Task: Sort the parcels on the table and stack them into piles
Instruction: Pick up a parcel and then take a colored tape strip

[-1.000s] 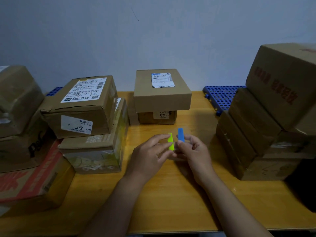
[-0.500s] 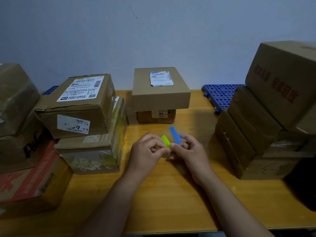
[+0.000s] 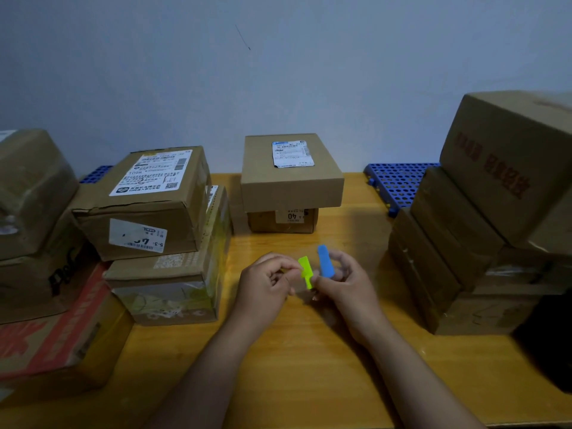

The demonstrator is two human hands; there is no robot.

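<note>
Over the table (image 3: 278,366), between the piles: right hand (image 3: 343,289) holds blue tag (image 3: 325,261), left hand (image 3: 264,286) pinches green tag (image 3: 305,269), probably separating them as pile markers; parcels (image 3: 292,174) stand stacked left, back, right

Perforated blue panel (image 3: 399,184) (rear right), green tag (image 3: 305,269), blue tag (image 3: 325,261)

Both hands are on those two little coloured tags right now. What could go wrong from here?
1. The top right box looks tilted on its stack; a nudge might send it sliding.
2. The centre top box overhangs the smaller box beneath it, so adding parcels there could tip it.
3. The green tag and blue tag are only pinched by the left hand and right hand; one could slip and drop.
</note>
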